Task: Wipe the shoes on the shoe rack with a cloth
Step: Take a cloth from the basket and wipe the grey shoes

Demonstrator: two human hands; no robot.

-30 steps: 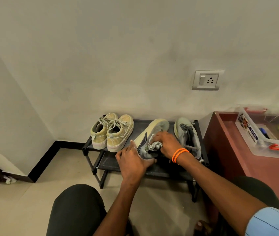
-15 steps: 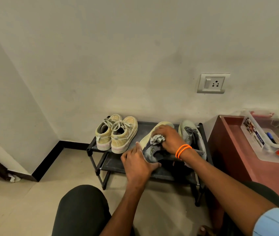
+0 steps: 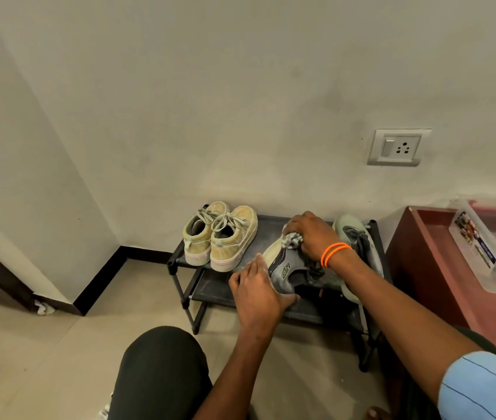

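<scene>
A low black shoe rack [image 3: 274, 230] stands against the wall. On its top shelf a grey and pale-green sneaker [image 3: 287, 269] lies tilted on its side. My left hand [image 3: 259, 291] holds its heel end with the thumb round the heel. My right hand [image 3: 312, 234], with orange bands on the wrist, grips a bunched grey-white cloth [image 3: 292, 239] and presses it on the sneaker's toe part. The matching sneaker [image 3: 351, 234] stands to the right, partly behind my right arm. A pair of yellowish lace-up shoes [image 3: 221, 234] stands at the rack's left.
A dark red cabinet [image 3: 431, 268] stands right of the rack and carries a clear plastic box [image 3: 483, 253]. A wall socket [image 3: 398, 147] is above the rack. My knee in dark trousers [image 3: 162, 368] is in front, over the tiled floor [image 3: 28, 359].
My right hand has slid the cloth along the sneaker from its middle toward the toe, away from me. My left hand stays at the heel. The view has shifted slightly.
</scene>
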